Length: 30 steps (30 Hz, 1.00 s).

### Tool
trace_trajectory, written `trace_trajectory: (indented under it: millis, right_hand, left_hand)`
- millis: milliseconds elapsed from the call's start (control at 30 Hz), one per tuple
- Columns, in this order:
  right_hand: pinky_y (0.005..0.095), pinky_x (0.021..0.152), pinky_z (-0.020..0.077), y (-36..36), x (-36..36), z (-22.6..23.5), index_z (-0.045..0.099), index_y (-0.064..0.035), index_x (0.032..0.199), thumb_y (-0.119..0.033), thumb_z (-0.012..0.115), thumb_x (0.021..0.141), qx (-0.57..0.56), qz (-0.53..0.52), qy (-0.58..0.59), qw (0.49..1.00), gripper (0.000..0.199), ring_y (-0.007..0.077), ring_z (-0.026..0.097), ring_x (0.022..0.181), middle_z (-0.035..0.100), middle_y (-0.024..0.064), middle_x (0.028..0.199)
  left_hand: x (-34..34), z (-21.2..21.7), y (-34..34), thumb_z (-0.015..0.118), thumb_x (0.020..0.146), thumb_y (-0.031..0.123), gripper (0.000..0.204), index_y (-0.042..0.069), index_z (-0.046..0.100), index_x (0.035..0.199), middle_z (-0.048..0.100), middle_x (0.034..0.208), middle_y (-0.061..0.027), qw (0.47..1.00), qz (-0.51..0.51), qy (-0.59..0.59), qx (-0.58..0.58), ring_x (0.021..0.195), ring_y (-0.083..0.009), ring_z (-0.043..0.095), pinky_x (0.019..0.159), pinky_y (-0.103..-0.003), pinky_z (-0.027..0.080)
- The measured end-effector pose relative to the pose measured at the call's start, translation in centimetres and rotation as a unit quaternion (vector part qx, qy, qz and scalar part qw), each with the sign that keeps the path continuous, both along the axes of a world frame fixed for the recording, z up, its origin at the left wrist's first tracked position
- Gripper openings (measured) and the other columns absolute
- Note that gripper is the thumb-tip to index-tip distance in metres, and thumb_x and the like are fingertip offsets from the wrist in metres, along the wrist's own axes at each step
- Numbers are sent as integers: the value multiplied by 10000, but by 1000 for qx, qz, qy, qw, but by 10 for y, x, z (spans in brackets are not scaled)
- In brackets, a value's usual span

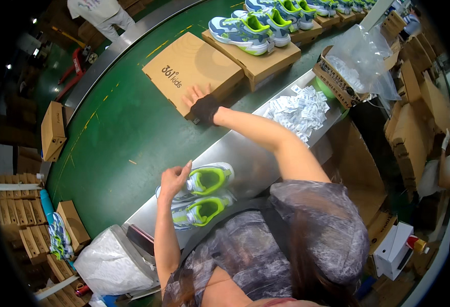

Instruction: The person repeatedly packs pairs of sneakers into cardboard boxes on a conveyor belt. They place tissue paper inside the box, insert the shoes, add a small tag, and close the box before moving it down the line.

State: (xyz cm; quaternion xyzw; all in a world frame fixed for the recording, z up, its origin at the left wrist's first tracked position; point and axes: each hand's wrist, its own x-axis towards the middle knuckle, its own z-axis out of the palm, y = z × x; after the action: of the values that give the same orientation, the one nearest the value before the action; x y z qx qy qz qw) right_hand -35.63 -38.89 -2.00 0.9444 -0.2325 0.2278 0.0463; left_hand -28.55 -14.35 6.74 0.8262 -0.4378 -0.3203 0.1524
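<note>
Nearest the wearer, whose patterned grey sleeve (319,225) fills the lower edge, a pair of blue-and-white shoes with lime linings (207,181) lies side by side on a metal ledge (253,156). The left hand (175,180) is at the toe of the farther shoe, thumb raised; whether the fingers grip it cannot be told. To the lower left sits a white plastic-wrapped bundle (115,263). Farther along the ledge, to the right, is a loose heap of small white sachets (299,110).

Beyond the ledge, on the green tabletop (112,143), rests a closed brown shoebox (191,66). The right hand (199,100), in a dark wrist covering (205,108), is spread wide, fingers extended over the near edge of the lid. Right of the heap stands a carton (337,77) with clear plastic (370,56).

Behind the shoebox, a row of similar shoes (255,30) stands on further boxes (255,59). Farthest, at upper left, are a person in pale clothing (99,15) and a red wheeled device (75,69).
</note>
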Motion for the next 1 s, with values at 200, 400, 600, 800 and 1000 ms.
trace_trajectory:
  millis: [200,400,600,800,1000]
  right_hand:
    - [715,872,147,42,21,14,460,-63,1169,-226,458,774,91,-8,-146,985,427,425,309,1195,371,263,1248]
    - [398,989,267,72,-42,126,344,-47,1263,-170,642,622,516,95,-441,728,718,258,329,1232,385,170,1273]
    - [314,719,478,29,-122,55,449,-52,1109,-137,621,731,768,-6,-553,321,424,210,569,882,547,91,997]
    - [407,603,482,36,-174,-26,428,-21,1146,-210,568,775,122,-339,-159,919,440,344,572,749,491,263,1032]
    - [397,523,447,97,-173,-54,518,-61,794,-168,522,769,103,-262,-95,955,110,290,557,631,503,144,723]
  left_hand:
    - [2,-12,-13,480,865,351,562,-3,313,1268,438,1175,-214,968,83,-60,-227,1031,-273,488,880,-331,370]
    - [20,-4,-10,446,898,291,555,18,231,1331,299,1341,-170,917,158,-120,-347,1198,-267,342,1000,-331,244]
    - [95,-21,79,562,805,400,618,56,340,1268,429,1229,-142,838,475,221,-151,1052,-319,489,795,-436,418]
    - [129,-62,135,526,836,307,472,20,406,1191,501,1139,-165,831,468,221,-202,913,-342,567,685,-394,465]
    - [134,-45,189,545,841,338,461,-7,451,1131,528,1094,-172,809,483,210,-261,924,-307,565,739,-387,469]
